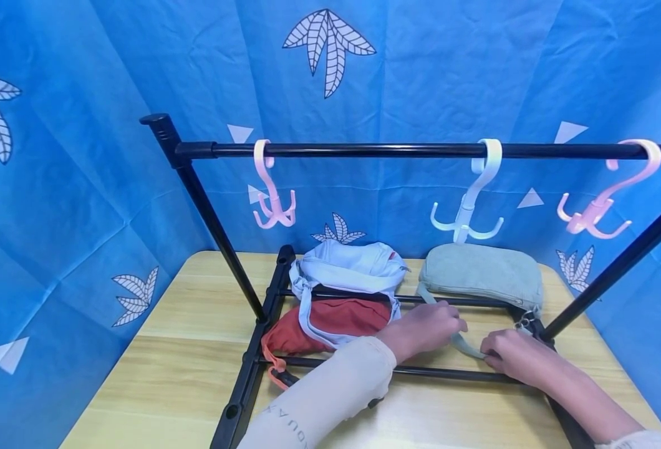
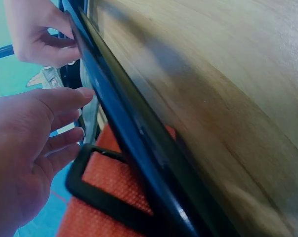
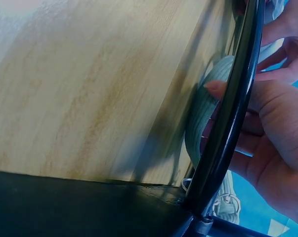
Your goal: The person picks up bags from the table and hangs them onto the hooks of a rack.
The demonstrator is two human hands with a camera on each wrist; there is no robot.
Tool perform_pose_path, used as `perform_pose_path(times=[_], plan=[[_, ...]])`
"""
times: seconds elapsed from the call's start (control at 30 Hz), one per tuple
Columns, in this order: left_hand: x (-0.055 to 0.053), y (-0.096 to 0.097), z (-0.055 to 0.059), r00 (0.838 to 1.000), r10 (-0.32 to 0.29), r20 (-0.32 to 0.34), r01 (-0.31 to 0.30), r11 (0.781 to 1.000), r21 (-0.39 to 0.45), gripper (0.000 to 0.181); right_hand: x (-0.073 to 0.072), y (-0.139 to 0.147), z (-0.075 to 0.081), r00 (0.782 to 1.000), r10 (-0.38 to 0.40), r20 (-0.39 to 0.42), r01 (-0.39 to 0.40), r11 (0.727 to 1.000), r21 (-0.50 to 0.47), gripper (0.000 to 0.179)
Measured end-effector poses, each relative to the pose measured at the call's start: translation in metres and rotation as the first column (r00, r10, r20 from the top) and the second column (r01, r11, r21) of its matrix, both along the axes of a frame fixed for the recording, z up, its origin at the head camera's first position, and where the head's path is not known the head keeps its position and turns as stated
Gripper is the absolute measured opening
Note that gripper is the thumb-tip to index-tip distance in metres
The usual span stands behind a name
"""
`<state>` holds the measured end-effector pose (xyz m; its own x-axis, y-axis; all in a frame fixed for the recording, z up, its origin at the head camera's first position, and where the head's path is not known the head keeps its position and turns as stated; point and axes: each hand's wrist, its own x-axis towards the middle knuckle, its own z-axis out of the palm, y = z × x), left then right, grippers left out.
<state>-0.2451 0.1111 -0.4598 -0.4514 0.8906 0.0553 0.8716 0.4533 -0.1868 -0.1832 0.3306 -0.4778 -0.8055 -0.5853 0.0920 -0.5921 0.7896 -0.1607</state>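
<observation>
A grey-green pouch bag (image 1: 481,273) lies at the back right of the rack's base, its flat strap (image 1: 468,347) running forward between the hands. My right hand (image 1: 512,355) pinches this strap; in the right wrist view the thumb lies on the ribbed strap (image 3: 203,111) and the fingers are behind it. My left hand (image 1: 427,325) is over the strap's middle. In the left wrist view, the left hand (image 2: 32,140) has its thumb apart from its loosely bent fingers, right beside the strap. Whether it touches the strap is unclear.
Left of the hands lie a pale blue bag (image 1: 353,259) and a red bag (image 1: 330,321) with an orange strap. A black rack bar (image 1: 375,150) overhead carries a pink hook (image 1: 274,193), a white hook (image 1: 468,206) and another pink hook (image 1: 600,206). Lower rods cross the base.
</observation>
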Motion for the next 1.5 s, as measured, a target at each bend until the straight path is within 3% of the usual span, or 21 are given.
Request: perform_pose_path(times=[0.33, 0.5, 0.87, 0.93, 1.07, 1.13, 1.2, 1.23, 1.3, 1.37, 1.43, 1.47, 1.5], plan=[[-0.004, 0.005, -0.008, 0.999, 0.032, -0.043, -0.033, 0.999, -0.039, 0.03, -0.001, -0.001, 0.003, 0.997, -0.049, 0.06, 0.048, 0.999, 0.003, 0.033], [-0.005, 0.005, -0.012, 0.999, 0.02, -0.048, -0.022, 0.999, -0.041, 0.03, -0.001, -0.002, 0.006, 0.993, -0.055, 0.105, 0.056, 0.998, -0.009, 0.031], [-0.007, 0.005, -0.012, 0.998, -0.006, -0.069, 0.003, 0.999, -0.042, 0.03, -0.002, -0.003, 0.011, 0.993, -0.063, 0.096, 0.063, 0.998, -0.006, 0.026], [-0.007, 0.004, -0.01, 0.999, -0.003, -0.041, 0.002, 1.0, -0.028, 0.029, -0.002, -0.003, 0.014, 0.994, -0.06, 0.094, 0.061, 0.998, -0.01, 0.024], [-0.009, -0.002, -0.005, 0.994, 0.031, 0.101, -0.036, 0.998, 0.047, 0.024, -0.003, -0.003, 0.019, 0.995, -0.06, 0.085, 0.061, 0.998, -0.015, 0.02], [-0.01, -0.006, -0.002, 0.983, 0.05, 0.176, -0.065, 0.995, 0.08, 0.023, -0.003, -0.003, 0.021, 0.994, -0.062, 0.086, 0.064, 0.998, -0.019, 0.019], [-0.011, -0.008, -0.001, 0.95, 0.089, 0.299, -0.128, 0.985, 0.114, 0.023, -0.002, -0.003, 0.021, 0.993, -0.071, 0.092, 0.074, 0.997, -0.022, 0.018], [-0.011, -0.009, -0.001, 0.915, 0.119, 0.385, -0.182, 0.974, 0.133, 0.024, -0.001, -0.002, 0.022, 0.992, -0.075, 0.098, 0.077, 0.997, -0.025, 0.019], [-0.01, -0.011, -0.001, 0.871, 0.143, 0.47, -0.237, 0.96, 0.148, 0.025, 0.001, -0.002, 0.022, 0.99, -0.084, 0.116, 0.089, 0.996, -0.032, 0.018], [-0.009, -0.013, -0.001, 0.854, 0.15, 0.498, -0.251, 0.957, 0.143, 0.024, 0.004, -0.001, 0.022, 0.986, -0.096, 0.135, 0.101, 0.994, -0.029, 0.018], [-0.008, -0.014, -0.001, 0.886, 0.135, 0.444, -0.206, 0.972, 0.116, 0.023, 0.006, -0.001, 0.022, 0.984, -0.104, 0.147, 0.109, 0.994, -0.023, 0.017], [-0.008, -0.014, -0.002, 0.918, 0.114, 0.379, -0.16, 0.983, 0.093, 0.024, 0.007, 0.0, 0.021, 0.983, -0.109, 0.15, 0.113, 0.993, -0.018, 0.016], [-0.007, -0.014, -0.002, 0.93, 0.109, 0.35, -0.144, 0.987, 0.077, 0.025, 0.008, 0.001, 0.021, 0.982, -0.112, 0.154, 0.116, 0.993, -0.018, 0.015]])
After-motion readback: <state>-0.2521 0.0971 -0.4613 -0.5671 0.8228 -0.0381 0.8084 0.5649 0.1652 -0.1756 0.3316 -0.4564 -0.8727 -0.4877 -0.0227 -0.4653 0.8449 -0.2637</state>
